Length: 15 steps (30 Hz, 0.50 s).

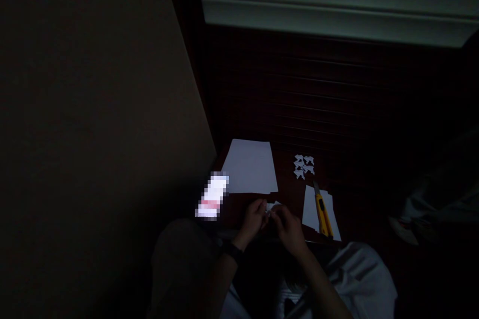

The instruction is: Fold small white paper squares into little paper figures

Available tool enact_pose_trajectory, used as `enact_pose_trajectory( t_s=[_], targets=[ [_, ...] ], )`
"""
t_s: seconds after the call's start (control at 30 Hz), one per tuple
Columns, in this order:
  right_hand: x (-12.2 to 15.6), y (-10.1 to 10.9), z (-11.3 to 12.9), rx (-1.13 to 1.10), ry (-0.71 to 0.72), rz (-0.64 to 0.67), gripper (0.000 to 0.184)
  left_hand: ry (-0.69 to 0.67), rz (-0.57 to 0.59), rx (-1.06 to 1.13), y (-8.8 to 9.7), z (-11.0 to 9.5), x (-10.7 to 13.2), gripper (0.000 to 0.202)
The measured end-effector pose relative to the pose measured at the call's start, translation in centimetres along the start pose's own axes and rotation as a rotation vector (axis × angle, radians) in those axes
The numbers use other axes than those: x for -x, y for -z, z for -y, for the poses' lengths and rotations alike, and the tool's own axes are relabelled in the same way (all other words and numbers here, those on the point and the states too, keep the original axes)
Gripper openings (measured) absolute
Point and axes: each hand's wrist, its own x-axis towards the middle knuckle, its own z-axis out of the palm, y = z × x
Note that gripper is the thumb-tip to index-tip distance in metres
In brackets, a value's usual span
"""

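Close together at the front of the dark table, my left hand and my right hand are both closed on a small piece of white paper. The paper looks folded, but the dim light hides its exact shape. My fingers pinch it from both sides and cover part of it. Just beyond my hands lies a stack of white paper. To the right, a yellow utility knife with its blade out rests on smaller white sheets.
Several small folded paper figures are grouped at the table's back right. A lit phone screen, blurred, is at the left. A wall rises on the left, and dark slatted panelling stands behind the table.
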Motion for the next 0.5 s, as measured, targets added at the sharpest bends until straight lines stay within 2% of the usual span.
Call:
enact_pose_trajectory(
  t_s=[0.5],
  targets=[
    [-0.01,0.14,-0.10,0.020,-0.004,-0.004,0.015,-0.002,-0.030,-0.051,-0.13,-0.09,0.04,0.038]
  ],
)
